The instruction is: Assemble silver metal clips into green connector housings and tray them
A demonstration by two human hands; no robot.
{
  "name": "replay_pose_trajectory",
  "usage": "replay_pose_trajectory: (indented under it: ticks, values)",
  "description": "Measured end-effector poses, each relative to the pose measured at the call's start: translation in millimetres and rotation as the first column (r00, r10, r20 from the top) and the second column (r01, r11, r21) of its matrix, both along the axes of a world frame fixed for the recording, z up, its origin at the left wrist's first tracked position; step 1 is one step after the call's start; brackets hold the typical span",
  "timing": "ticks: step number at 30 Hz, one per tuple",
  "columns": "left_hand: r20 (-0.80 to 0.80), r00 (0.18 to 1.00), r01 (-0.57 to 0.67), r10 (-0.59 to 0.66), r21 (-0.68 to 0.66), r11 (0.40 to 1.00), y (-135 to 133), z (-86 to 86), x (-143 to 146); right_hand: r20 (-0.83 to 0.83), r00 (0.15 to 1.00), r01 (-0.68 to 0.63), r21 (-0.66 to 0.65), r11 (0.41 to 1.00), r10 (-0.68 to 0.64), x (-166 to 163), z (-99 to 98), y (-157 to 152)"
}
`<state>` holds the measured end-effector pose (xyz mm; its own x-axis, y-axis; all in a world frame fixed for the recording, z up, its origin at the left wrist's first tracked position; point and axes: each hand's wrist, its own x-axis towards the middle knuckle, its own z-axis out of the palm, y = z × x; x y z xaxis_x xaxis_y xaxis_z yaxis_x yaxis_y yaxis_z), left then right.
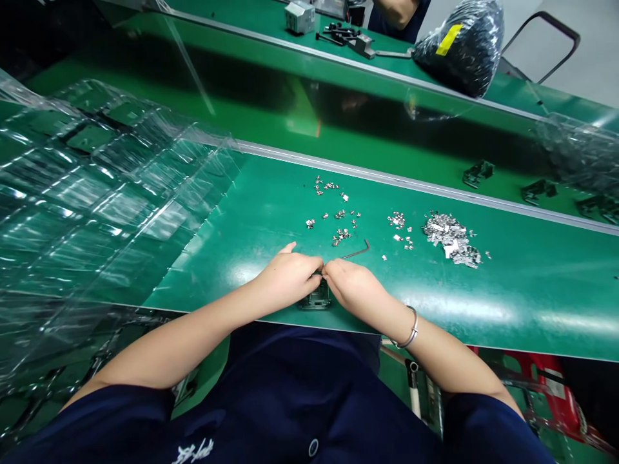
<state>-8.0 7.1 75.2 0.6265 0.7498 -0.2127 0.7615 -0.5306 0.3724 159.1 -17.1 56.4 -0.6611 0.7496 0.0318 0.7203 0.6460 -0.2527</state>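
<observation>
My left hand and my right hand meet at the near edge of the green bench, fingers pinched together over a small dark part that lies under them. Both hands are closed on that part; its shape is mostly hidden. A bent hex key lies just beyond my right hand. Small silver metal pieces are scattered past the hands, with a denser heap to the right. A silver bangle circles my right wrist.
Stacked clear plastic trays fill the left side. Dark parts ride the conveyor belt behind the bench. Across it, another person's arm, small tools and a black bag with a yellow label. Red equipment sits below right.
</observation>
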Motion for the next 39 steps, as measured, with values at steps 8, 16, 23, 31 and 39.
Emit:
replay_pose_trajectory:
  ticks: [8,16,23,31,39]
  values:
    - [0.201,0.971,-0.115,0.133,-0.101,0.988,9,-5.1,-11,-0.081,0.982,0.155,-0.192,0.969,-0.173,3,2.5,13]
    - [0.34,0.905,-0.271,0.256,-0.001,0.962,-27,-46.7,-18,-0.087,0.972,0.202,-0.172,0.964,-0.219,42,-33.9,42]
    - [0.425,0.839,-0.314,0.34,-0.132,0.94,-19,-60.2,-25,-0.182,0.973,0.108,-0.191,0.976,-0.143,46,-35.2,44]
    - [0.422,0.846,-0.301,0.324,-0.123,0.946,-17,-61.7,-30,-0.205,0.973,0.053,-0.237,0.97,-0.103,34,-39.3,34]
    - [0.429,0.846,-0.293,0.315,-0.12,0.949,-17,-61.5,-30,-0.188,0.97,0.072,-0.389,0.918,-0.156,35,-30.9,37]
